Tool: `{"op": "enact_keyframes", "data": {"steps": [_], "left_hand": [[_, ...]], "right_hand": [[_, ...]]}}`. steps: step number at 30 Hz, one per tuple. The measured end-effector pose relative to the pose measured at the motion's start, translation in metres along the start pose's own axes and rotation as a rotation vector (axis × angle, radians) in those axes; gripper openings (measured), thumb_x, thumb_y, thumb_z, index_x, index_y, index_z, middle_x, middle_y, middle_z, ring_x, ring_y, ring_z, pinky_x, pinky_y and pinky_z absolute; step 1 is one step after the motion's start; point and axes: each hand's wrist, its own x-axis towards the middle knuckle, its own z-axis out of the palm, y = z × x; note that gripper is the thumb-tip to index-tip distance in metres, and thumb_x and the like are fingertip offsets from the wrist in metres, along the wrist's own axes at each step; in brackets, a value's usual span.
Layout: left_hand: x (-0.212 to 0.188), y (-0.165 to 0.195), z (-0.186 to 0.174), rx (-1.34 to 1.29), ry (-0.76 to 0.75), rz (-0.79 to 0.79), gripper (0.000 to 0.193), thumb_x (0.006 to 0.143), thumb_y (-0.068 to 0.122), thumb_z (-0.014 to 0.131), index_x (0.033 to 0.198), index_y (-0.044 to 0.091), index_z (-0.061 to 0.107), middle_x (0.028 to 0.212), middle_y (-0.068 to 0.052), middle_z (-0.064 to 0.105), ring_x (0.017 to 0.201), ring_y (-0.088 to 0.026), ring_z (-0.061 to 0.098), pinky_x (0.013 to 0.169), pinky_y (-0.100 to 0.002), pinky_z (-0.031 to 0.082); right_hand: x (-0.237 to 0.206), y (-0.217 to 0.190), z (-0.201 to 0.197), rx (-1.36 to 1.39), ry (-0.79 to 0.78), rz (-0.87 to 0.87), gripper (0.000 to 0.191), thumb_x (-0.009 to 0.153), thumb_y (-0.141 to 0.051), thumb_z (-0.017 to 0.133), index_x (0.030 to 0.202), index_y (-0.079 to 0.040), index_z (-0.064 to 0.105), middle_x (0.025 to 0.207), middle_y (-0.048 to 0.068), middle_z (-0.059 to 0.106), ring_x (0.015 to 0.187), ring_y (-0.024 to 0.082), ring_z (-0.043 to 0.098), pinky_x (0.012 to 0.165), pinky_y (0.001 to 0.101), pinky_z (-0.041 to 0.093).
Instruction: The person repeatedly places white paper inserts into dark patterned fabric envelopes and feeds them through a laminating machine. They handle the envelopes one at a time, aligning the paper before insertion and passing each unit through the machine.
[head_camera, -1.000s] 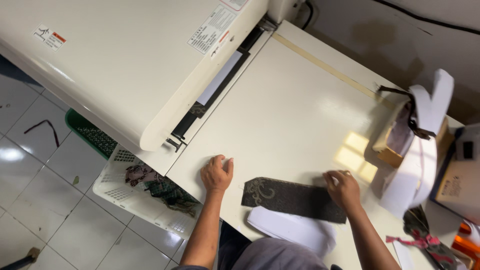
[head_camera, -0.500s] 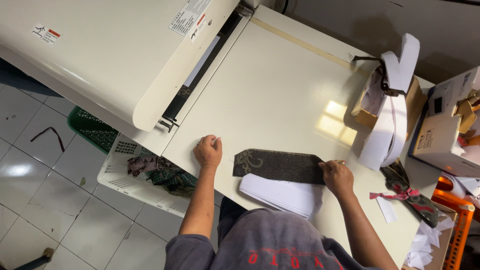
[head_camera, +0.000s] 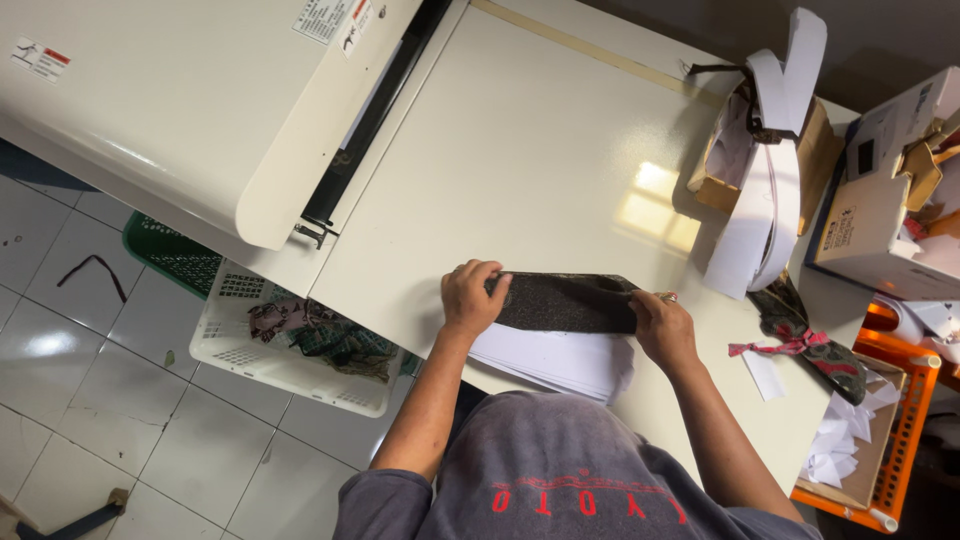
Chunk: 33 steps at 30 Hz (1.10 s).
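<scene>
A long dark patterned fabric strip lies across the near edge of the cream work surface. My left hand grips its left end and my right hand holds its right end. Under the strip, a stack of white paper pieces sits at the table's front edge, partly overhanging it. My grey shirt fills the bottom of the view.
A large cream machine housing stands at the left. White strips hang from a brown cardboard box at the right, beside a white carton. An orange crate holds white scraps. Below the table sit white and green baskets.
My left hand moved right from the bare table onto the strip's left end. The strip now shows a plainer dark face, and both hands hold it.
</scene>
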Motion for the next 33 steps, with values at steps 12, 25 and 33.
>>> {"op": "enact_keyframes", "data": {"steps": [12,25,33], "left_hand": [[0.04,0.017,-0.002,0.13,-0.683,-0.042,0.033,0.078,0.03,0.084,0.11,0.024,0.077,0.108,-0.005,0.077,0.111,-0.021,0.067,0.118,-0.045,0.03],[0.088,-0.039,-0.004,0.26,0.061,0.019,0.045,0.078,0.023,0.08,0.12,0.011,0.068,0.112,-0.011,0.073,0.107,-0.034,0.065,0.093,-0.051,0.041],[0.028,-0.053,-0.026,0.114,0.118,-0.003,0.04,0.088,0.025,0.081,0.121,0.008,0.066,0.117,-0.01,0.069,0.113,-0.033,0.064,0.098,-0.048,0.045]], "right_hand": [[0.019,-0.035,-0.081,0.35,-0.207,0.037,0.009,0.091,-0.008,0.073,0.099,-0.007,0.076,0.093,0.009,0.079,0.082,0.021,0.077,0.073,0.0328,0.06],[0.11,-0.019,0.018,0.028,0.003,-0.068,0.028,0.09,-0.016,0.079,0.116,-0.005,0.075,0.097,0.019,0.074,0.087,0.039,0.068,0.075,0.0447,0.055],[-0.03,-0.068,0.016,-0.041,-0.598,-0.158,0.059,0.06,-0.05,0.095,0.104,-0.014,0.078,0.1,0.013,0.073,0.093,0.032,0.066,0.077,0.0448,0.055]]}}
